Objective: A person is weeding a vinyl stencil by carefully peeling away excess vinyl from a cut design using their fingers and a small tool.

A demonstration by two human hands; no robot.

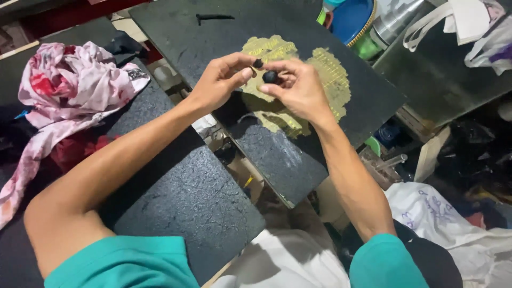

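At the far left a crumpled pink and red cloth (69,85) lies on a dark textured board (186,197) that runs toward the near edge. The left hand (218,80) reaches in from that side, thumb and forefinger pinched on a small black knob (257,63). Touching it, just to the right, the right hand (298,88) grips a second, rounder black piece (270,77) between its fingertips; the 2 pieces sit close together, and whether they are joined I cannot tell. Both hands hover over a black flat plate (368,106) smeared with yellow-gold residue (333,74). A black bolt (213,17) lies at its far edge. To the far right stand a blue bowl (352,18) and white bags (458,21).
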